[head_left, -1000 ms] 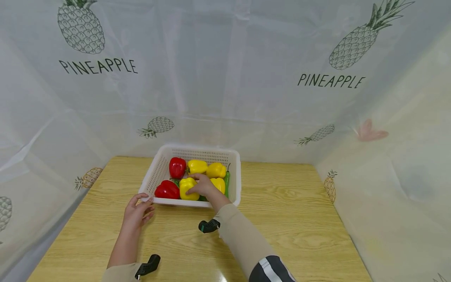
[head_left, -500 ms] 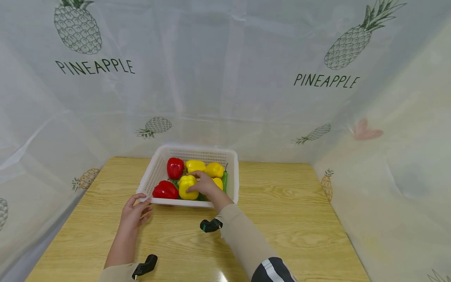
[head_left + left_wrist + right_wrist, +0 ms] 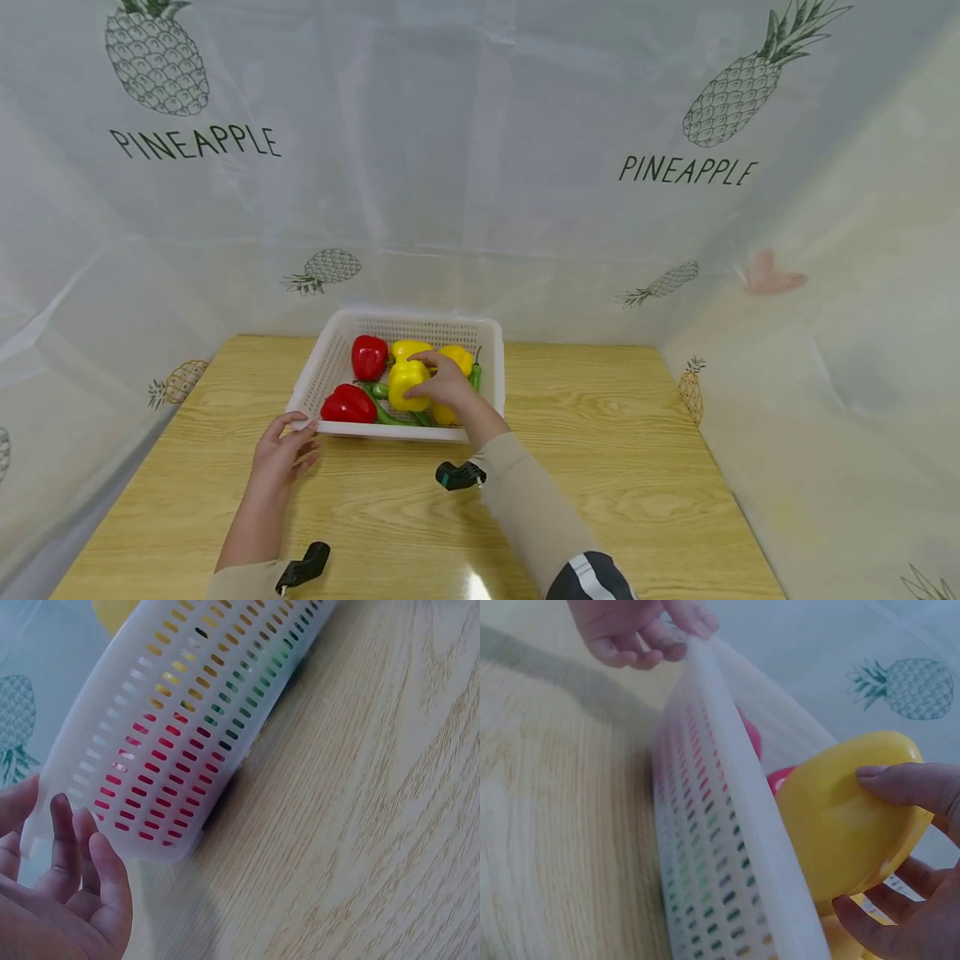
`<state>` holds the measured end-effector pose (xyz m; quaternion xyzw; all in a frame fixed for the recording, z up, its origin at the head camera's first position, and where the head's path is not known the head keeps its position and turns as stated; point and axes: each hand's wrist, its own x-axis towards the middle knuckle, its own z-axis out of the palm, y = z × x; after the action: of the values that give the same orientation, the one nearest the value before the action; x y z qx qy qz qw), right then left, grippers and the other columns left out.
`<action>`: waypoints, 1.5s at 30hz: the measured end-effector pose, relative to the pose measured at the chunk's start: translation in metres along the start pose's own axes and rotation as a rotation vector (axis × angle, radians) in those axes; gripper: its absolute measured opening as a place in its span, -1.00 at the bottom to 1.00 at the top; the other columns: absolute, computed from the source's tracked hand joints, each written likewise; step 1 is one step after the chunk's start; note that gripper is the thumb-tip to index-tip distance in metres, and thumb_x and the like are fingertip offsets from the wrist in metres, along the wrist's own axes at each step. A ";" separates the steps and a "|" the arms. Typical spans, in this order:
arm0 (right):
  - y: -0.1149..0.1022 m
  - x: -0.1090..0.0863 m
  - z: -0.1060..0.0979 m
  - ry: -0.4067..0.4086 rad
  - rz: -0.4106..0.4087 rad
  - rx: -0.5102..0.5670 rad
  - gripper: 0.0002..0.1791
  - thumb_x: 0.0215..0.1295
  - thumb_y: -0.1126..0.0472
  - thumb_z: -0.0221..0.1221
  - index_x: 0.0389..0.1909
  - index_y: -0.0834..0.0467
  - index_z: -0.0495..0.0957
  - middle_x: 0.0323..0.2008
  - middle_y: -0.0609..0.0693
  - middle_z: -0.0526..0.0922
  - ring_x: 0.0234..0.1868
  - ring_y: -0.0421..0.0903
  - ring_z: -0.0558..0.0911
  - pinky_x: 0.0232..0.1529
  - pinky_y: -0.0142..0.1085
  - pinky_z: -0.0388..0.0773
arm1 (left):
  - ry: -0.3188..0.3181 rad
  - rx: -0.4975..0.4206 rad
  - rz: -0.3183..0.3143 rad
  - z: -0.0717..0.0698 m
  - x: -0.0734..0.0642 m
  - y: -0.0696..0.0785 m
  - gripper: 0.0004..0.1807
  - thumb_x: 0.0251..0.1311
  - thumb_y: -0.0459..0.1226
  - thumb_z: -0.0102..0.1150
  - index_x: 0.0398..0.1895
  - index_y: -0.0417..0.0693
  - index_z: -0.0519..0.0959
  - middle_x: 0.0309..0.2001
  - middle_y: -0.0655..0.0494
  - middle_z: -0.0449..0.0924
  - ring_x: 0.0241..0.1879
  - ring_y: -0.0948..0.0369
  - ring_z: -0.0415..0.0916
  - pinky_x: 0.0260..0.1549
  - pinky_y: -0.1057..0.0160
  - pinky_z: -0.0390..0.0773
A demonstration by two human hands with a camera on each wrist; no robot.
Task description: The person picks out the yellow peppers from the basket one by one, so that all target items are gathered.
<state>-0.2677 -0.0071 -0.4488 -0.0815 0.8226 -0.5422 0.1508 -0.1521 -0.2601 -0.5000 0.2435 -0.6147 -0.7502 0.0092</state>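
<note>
Right hand (image 3: pixel 452 388) grips a glossy yellow bell pepper (image 3: pixel 407 384) between thumb and fingers, inside the white perforated plastic basket (image 3: pixel 397 431); contact with the slender green peppers (image 3: pixel 392 417) beneath is unclear. Left hand (image 3: pixel 277 454) pinches the basket's near-left corner. Two glossy red bell peppers (image 3: pixel 348 405) lie at left.

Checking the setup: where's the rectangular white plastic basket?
In the head view, the basket sits slightly left of centre on the yellowish wooden table, the left hand touching its near left corner.

Peppers (image 3: pixel 349 404) lie in the basket (image 3: pixel 390 432) on the table (image 3: pixel 615 442).
</note>
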 end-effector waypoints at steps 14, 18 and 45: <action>0.004 -0.012 -0.039 -0.010 -0.066 -0.022 -0.30 0.06 0.23 0.46 0.27 0.02 0.46 0.18 0.09 0.46 0.15 0.09 0.46 0.04 -0.03 0.52 | -0.017 -0.013 -0.011 0.000 0.003 -0.001 -0.83 0.28 -0.19 0.26 -0.20 0.23 0.45 -0.44 0.28 0.63 -0.41 0.31 0.60 -0.35 0.35 0.61; 0.009 -0.014 -0.047 -0.011 -0.062 -0.032 -0.30 0.10 0.16 0.45 0.29 -0.04 0.44 0.20 0.11 0.47 0.15 0.09 0.48 0.03 -0.03 0.53 | -0.029 -0.038 -0.031 -0.001 0.003 0.000 -0.83 0.29 -0.20 0.26 -0.17 0.21 0.45 -0.44 0.29 0.64 -0.43 0.33 0.60 -0.35 0.35 0.61; 0.025 -0.039 -0.098 -0.089 -0.062 0.257 -0.29 0.28 0.45 0.22 0.39 0.07 0.16 0.39 0.28 0.11 -0.31 0.27 0.70 -0.31 -0.06 0.66 | -0.021 -0.045 -0.032 -0.001 0.004 -0.002 -0.83 0.29 -0.20 0.25 -0.22 0.29 0.45 -0.46 0.32 0.63 -0.44 0.34 0.60 -0.36 0.35 0.61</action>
<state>-0.2636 0.0992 -0.4294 -0.1106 0.7360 -0.6433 0.1795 -0.1544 -0.2617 -0.5032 0.2451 -0.5938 -0.7663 -0.0036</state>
